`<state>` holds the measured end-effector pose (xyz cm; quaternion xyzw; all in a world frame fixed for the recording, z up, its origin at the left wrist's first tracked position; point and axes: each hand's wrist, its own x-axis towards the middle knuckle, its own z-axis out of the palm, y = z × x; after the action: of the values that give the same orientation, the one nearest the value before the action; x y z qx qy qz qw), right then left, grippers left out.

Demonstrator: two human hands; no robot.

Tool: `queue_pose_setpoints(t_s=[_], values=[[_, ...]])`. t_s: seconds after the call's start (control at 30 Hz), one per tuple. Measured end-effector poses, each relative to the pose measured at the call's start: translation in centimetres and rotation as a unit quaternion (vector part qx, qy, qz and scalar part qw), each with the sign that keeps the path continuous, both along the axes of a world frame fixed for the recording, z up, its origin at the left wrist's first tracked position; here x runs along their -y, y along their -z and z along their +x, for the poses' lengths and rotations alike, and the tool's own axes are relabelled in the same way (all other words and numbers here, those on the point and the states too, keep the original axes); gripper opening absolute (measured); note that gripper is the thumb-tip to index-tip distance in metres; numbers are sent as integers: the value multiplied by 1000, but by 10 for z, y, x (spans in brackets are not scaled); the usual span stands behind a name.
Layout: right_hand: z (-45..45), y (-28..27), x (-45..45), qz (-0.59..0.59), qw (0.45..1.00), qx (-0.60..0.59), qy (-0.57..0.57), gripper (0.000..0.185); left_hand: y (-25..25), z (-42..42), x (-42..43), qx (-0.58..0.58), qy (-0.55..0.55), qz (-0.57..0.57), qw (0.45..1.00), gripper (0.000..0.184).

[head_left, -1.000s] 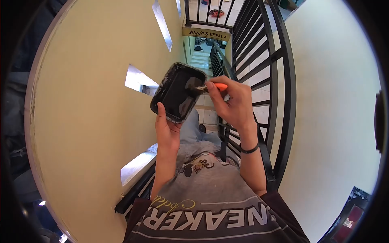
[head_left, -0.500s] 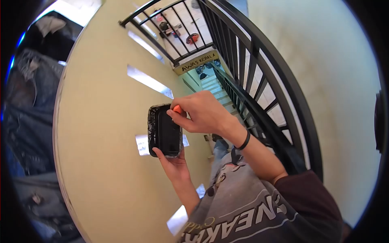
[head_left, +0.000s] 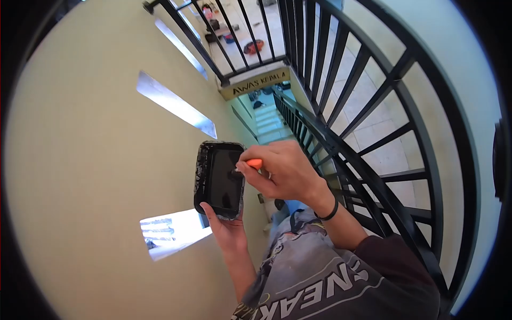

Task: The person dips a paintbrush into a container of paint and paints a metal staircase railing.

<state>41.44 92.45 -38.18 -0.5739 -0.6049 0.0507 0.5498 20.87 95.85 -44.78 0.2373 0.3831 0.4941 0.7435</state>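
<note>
In my left hand (head_left: 228,229) is a black plastic paint tray (head_left: 201,184), gripped at its near end with the thumb over the rim. Dried dark and whitish smears cover its rim, and glossy black paint (head_left: 221,178) lies inside. My right hand (head_left: 285,170) is closed on a paintbrush (head_left: 255,164) with an orange handle. The brush points down into the tray by its right side; its bristles are mostly dark against the paint. A black band circles my right wrist.
Black metal railings (head_left: 373,181) curve along the right and across the top. Below, a stairway (head_left: 269,125) descends under a beam lettered "AWAS KEPALA" (head_left: 258,84). A cream wall (head_left: 90,186) with slot openings stands left. Red and dark items (head_left: 253,47) lie on the tiled floor beyond.
The view has turned, bringing the railing closer on the right. My right hand has shifted down and right relative to the tray, with the brush tilted differently. The dark clothes at left have left view.
</note>
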Motion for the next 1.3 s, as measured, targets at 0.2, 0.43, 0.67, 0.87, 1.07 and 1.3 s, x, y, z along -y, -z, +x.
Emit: queue_pose_setpoints(t_s=[0.2,0.43,0.67,0.87,1.07,1.3], values=[[-5,46,-16,59,998,-6,20,14,22,3,-37,-13,38,-37,999,62],[-20,69,-20,35,999,-2,42,24,49,1,-72,1,69,-38,997,61],[-42,129,-29,49,997,-34,48,28,91,-1,-95,15,52,-23,998,59],[-27,174,-50,61,994,-67,65,28,123,19,-116,-4,60,-14,998,56],[7,236,-74,52,994,-50,78,31,182,57,-149,-14,74,-15,997,49],[69,319,-93,43,989,-26,136,33,291,122,-197,-16,147,-44,988,60]])
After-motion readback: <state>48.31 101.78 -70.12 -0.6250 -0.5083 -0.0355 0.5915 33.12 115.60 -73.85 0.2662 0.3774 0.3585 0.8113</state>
